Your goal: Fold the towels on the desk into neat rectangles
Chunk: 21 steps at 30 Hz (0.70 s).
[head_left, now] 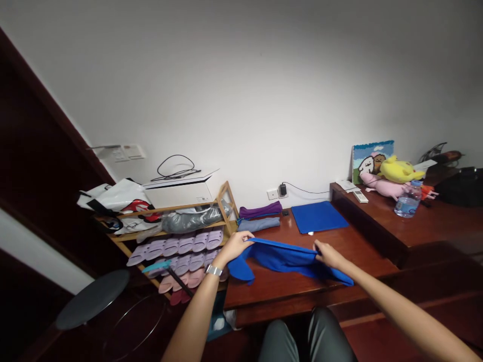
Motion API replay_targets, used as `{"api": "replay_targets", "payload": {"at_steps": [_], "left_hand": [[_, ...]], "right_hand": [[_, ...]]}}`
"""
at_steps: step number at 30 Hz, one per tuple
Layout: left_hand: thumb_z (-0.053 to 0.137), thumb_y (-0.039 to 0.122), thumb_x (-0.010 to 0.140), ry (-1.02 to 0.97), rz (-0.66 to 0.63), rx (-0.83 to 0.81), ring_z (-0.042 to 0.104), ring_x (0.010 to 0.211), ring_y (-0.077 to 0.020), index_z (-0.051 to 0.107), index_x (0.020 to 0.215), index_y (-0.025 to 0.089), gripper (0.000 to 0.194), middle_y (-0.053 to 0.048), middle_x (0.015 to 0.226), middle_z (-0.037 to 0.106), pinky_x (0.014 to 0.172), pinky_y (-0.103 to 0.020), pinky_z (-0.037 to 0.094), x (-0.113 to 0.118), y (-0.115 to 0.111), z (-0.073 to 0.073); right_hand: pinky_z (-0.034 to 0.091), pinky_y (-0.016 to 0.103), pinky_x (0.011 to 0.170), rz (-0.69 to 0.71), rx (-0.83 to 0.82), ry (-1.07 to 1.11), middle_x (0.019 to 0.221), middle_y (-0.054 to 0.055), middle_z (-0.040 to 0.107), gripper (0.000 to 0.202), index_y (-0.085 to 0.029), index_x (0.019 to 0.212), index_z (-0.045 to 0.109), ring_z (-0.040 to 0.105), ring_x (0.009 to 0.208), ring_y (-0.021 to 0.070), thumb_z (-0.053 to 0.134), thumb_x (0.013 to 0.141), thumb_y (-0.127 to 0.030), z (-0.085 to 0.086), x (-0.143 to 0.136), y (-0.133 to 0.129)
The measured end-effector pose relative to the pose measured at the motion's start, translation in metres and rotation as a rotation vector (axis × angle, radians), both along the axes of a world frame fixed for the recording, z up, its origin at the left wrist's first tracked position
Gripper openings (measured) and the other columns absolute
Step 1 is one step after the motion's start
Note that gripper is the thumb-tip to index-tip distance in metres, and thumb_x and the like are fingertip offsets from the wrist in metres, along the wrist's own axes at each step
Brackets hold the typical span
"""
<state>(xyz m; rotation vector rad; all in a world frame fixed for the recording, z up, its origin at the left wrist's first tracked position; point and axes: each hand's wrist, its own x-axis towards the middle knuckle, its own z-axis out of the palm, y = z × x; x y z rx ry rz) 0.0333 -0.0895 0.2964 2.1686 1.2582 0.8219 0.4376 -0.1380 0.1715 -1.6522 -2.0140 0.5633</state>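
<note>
A blue cloth (283, 256) is stretched between my two hands, its top edge pulled nearly straight and its lower part hanging in folds over the brown wooden table (256, 297). My left hand (237, 246) pinches the cloth's upper left, with a loose corner drooping below it. At the upper right, my right hand (327, 254) grips the same edge, fingers closed. Behind the cloth, a flat, neatly folded blue cloth (319, 216) lies near the wall. To its left are a folded purple cloth (260, 209) and a folded grey-blue cloth (260, 224).
Left of the table stands a wooden rack (226, 201) with rows of lilac slippers (184, 244). A round black stool (94, 299) is at lower left. The raised surface on the right holds a water bottle (408, 202), plush toys (400, 170) and a remote (360, 196).
</note>
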Motion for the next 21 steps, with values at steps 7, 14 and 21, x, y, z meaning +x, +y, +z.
{"api": "replay_targets", "payload": {"at_steps": [7, 14, 21], "left_hand": [[0.067, 0.043, 0.085, 0.268, 0.164, 0.028, 0.068, 0.084, -0.0248, 0.074, 0.084, 0.028, 0.016, -0.002, 0.082, 0.076, 0.077, -0.028, 0.044, -0.041, -0.003, -0.02], [0.054, 0.055, 0.091, 0.418, 0.114, -0.08, 0.069, 0.092, -0.0261, 0.068, 0.09, 0.025, 0.033, -0.005, 0.094, 0.075, 0.086, -0.033, 0.049, -0.107, -0.007, -0.062], [0.057, 0.062, 0.088, 0.085, 0.228, -0.117, 0.07, 0.086, -0.026, 0.071, 0.102, 0.023, 0.044, -0.003, 0.091, 0.076, 0.079, -0.033, 0.056, -0.143, -0.034, -0.05]], "right_hand": [[0.053, 0.037, 0.084, -0.165, -0.019, -0.04, 0.091, 0.005, 0.071, 0.012, -0.027, 0.08, 0.053, 0.07, 0.09, 0.0258, 0.057, 0.078, -0.016, -0.03, 0.041, -0.021], [0.053, 0.035, 0.08, -0.101, 0.219, 0.118, 0.085, 0.004, 0.072, 0.015, -0.026, 0.083, 0.063, 0.067, 0.08, 0.0227, 0.058, 0.075, -0.038, 0.041, 0.117, -0.019], [0.053, 0.03, 0.072, -0.076, 0.019, 0.132, 0.087, 0.004, 0.075, 0.039, -0.024, 0.084, 0.07, 0.066, 0.079, 0.0223, 0.067, 0.08, -0.062, 0.085, 0.172, -0.061]]}}
